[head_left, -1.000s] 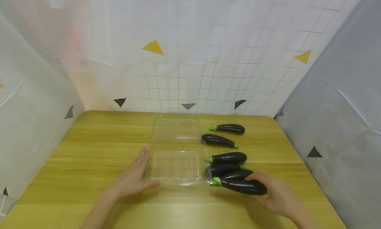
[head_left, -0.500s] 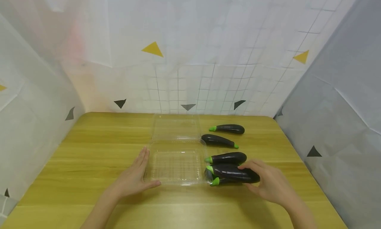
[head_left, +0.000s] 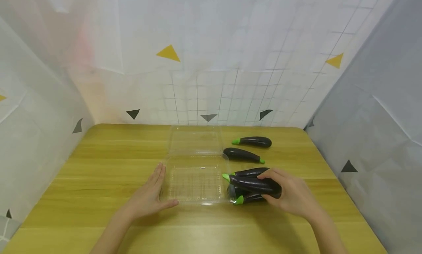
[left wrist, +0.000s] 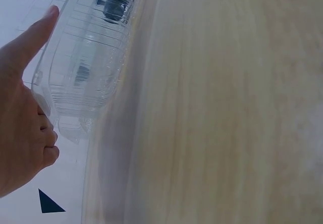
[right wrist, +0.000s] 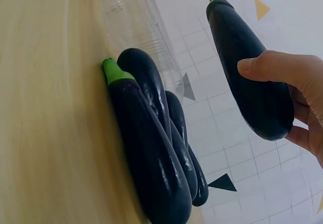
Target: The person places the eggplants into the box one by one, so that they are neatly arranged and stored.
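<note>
My right hand (head_left: 291,193) grips a dark purple eggplant (head_left: 254,184) by its thick end, thumb on one side and fingers on the other. In the right wrist view this held eggplant (right wrist: 245,65) is raised off the table, its green stem pointing away from the hand. Below it lie several more eggplants (right wrist: 149,151) side by side, partly hidden in the head view. A clear plastic clamshell container (head_left: 194,182) stands with its lid folded back, nothing in its base. My left hand (head_left: 145,199) rests against the container's left side, fingers straight and thumb at the front edge.
Two further eggplants lie toward the back right, one (head_left: 256,142) near the table's far edge and one (head_left: 242,155) beside the container's back corner. The wooden table (head_left: 99,180) is bounded by pale walls with triangle stickers.
My right hand has lifted one eggplant from the front of the pile and carried it left and back, toward the container's right edge. My left hand stays on the container.
</note>
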Available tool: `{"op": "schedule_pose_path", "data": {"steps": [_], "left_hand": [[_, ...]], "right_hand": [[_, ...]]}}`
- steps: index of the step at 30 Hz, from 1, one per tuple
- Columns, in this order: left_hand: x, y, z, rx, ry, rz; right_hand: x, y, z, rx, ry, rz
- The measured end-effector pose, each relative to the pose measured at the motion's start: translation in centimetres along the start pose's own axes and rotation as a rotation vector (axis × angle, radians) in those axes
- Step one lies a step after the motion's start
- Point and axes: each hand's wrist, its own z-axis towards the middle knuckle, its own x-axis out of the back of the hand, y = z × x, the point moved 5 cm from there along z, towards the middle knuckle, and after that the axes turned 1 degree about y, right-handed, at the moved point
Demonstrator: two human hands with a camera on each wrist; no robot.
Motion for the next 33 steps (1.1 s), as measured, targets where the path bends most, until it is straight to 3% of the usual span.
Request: {"op": "schedule_pose_path", "data": {"steps": [33], "left_hand": [[0.29,0.35,0.03,0.009,-0.003,0.010]], "right_hand": [[-0.34,-0.08,0.70,0.018,0.020,0.002]]}}
